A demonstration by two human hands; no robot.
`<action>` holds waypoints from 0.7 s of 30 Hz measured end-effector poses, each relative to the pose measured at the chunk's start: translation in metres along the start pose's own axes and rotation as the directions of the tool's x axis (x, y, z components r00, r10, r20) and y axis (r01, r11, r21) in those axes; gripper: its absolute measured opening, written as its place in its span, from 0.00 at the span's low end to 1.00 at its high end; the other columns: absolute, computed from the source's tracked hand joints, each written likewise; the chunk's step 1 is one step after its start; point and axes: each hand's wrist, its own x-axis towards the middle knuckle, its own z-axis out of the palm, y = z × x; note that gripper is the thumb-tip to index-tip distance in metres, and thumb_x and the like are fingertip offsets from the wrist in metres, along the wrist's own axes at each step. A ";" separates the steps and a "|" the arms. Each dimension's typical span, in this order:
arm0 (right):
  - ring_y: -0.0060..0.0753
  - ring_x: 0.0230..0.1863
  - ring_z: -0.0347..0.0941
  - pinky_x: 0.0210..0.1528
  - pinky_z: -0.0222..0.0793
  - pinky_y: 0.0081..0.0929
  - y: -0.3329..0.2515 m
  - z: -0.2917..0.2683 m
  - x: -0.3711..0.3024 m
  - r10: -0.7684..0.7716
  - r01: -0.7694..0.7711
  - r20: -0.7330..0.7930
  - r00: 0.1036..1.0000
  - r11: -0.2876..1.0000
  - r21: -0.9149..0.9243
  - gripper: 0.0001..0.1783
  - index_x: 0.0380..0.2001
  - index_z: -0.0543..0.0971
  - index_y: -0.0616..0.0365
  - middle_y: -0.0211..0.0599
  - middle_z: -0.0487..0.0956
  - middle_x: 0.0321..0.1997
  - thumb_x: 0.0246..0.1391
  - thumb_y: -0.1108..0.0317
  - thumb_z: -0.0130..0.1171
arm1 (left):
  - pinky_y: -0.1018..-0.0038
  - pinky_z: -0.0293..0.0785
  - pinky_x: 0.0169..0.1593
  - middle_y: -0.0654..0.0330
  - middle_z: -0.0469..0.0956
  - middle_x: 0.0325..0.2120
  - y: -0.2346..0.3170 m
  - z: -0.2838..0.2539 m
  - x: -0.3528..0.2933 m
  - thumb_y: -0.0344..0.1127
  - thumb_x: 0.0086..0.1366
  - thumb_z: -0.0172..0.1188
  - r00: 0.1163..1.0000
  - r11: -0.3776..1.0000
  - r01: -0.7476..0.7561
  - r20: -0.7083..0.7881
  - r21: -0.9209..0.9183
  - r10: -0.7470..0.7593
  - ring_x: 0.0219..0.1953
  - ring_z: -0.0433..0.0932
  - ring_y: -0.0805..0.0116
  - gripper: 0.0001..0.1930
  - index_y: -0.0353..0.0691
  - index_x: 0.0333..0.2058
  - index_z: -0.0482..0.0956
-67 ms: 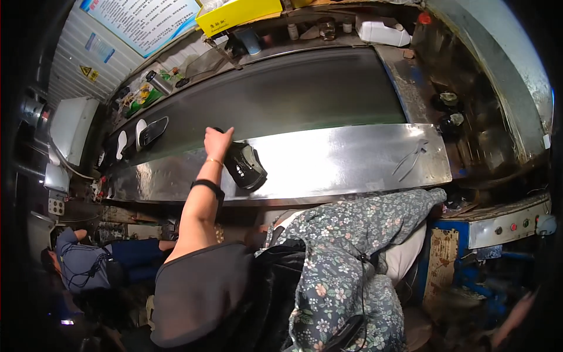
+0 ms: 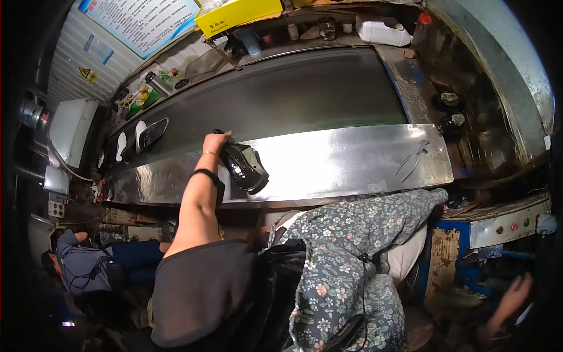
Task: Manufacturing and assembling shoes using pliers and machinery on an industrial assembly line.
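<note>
Floral cloth (image 2: pixel 352 240) shows left of a blurred hand (image 2: pixel 516 292) at lower right, its owner and finger spread unclear. Over a steel ledge (image 2: pixel 316 158) bearing pliers (image 2: pixel 419 151), the wearer's left hand (image 2: pixel 214 141) grips a glossy black shoe (image 2: pixel 241 166), long axis slanting, broad end nearward and right. Beyond the dark belt (image 2: pixel 299 91), a yellow box (image 2: pixel 240 16) and poster (image 2: pixel 141 24) carry print.

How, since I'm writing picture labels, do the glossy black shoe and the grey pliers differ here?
The black shoe is dark and glossy, while the pliers are grey metal. The shoe is bulky; the pliers are slim, with two splayed handles. The left hand grips the shoe, whereas the pliers lie untouched near the right end of the metal plate. Both show against that plate's shiny surface.
</note>
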 end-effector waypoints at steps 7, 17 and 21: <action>0.34 0.49 0.76 0.55 0.69 0.27 -0.364 0.054 -0.035 -0.019 -0.275 0.295 0.955 0.312 0.909 0.11 0.43 0.80 0.68 0.46 0.80 0.48 0.59 0.75 0.55 | 0.66 0.77 0.38 0.50 0.82 0.33 0.118 0.007 -0.123 0.39 0.46 0.67 0.599 0.610 -0.787 0.342 0.088 0.724 0.33 0.82 0.57 0.26 0.37 0.47 0.78; 0.28 0.47 0.76 0.51 0.69 0.25 -0.462 -0.028 0.044 0.146 -0.218 0.205 0.968 0.077 0.973 0.16 0.48 0.78 0.61 0.43 0.81 0.47 0.63 0.62 0.56 | 0.64 0.65 0.62 0.55 0.74 0.53 0.183 0.071 -0.368 0.35 0.56 0.56 -0.923 -0.782 -0.262 -0.089 -0.565 0.374 0.60 0.70 0.60 0.18 0.40 0.47 0.76; 0.30 0.38 0.81 0.41 0.73 0.27 -0.455 -0.038 0.001 0.066 -0.349 0.344 0.937 0.264 0.899 0.16 0.44 0.80 0.64 0.49 0.83 0.36 0.58 0.63 0.61 | 0.69 0.74 0.51 0.54 0.79 0.42 0.194 0.175 -0.414 0.46 0.67 0.54 0.089 0.692 -0.216 0.692 -0.689 0.717 0.46 0.78 0.63 0.18 0.36 0.44 0.77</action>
